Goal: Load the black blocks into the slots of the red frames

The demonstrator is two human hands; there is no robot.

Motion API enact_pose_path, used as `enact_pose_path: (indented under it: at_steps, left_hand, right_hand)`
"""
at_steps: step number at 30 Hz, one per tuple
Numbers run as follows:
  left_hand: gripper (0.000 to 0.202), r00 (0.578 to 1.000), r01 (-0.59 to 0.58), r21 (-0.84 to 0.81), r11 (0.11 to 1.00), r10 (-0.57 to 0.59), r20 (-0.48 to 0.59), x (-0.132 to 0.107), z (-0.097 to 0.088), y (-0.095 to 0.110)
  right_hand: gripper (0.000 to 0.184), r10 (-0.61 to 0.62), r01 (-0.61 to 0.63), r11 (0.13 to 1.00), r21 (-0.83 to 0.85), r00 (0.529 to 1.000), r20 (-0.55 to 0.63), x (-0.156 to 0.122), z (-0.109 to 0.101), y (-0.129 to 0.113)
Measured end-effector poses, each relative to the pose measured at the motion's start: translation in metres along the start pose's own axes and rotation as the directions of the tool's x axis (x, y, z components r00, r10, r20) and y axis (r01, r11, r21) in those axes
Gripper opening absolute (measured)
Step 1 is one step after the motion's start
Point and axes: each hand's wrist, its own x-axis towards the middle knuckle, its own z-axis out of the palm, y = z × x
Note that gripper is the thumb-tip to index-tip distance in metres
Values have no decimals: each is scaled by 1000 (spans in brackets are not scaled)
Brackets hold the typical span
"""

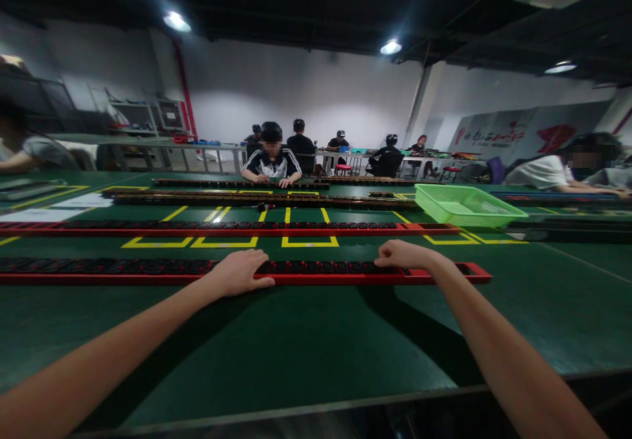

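Observation:
A long red tray [316, 280] lies across the green table in front of me, with a row of small black parts [326, 267] marked with red spots in it. My left hand [241, 273] rests over the tray left of its middle, fingers stretched out and thumb apart along the near wall. Further right, my right hand [402, 255] is closed in a pinch, its fingertips down at the right end of the black row. Whatever sits between those fingertips is hidden. Past this hand the tray's red end section shows.
Behind lies a second red tray [237, 232] of black parts, then long dark strips [222, 197]. A light green basket [464, 205] stands at the right. Yellow tape outlines [310, 242] mark the table. A person [271, 159] sits opposite; others are at both sides.

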Motion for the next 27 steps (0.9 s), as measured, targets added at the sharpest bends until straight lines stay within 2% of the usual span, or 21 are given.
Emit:
enact_pose_path:
  at_steps: [8,14,20,27]
  left_hand:
    - [55,1000,-1,3,1000,1,-10,1,2,0]
    - [55,1000,4,-10,1000,-4,-7,1,2,-2]
    - [57,1000,-15,-3,1000,15,-18,1,2,-2]
    - [53,998,-39,32,999,41,-46,1,3,-2]
  right_hand:
    - [42,13,-13,1000,-7,1000,-21,-2,1,-5]
    - [42,4,-4,1000,-1,998,-56,3,3,1]
    - [36,4,-4,1000,-1,999,-46,5,5,5]
    - [37,-9,11,999,50,999,-40,8,6,6]
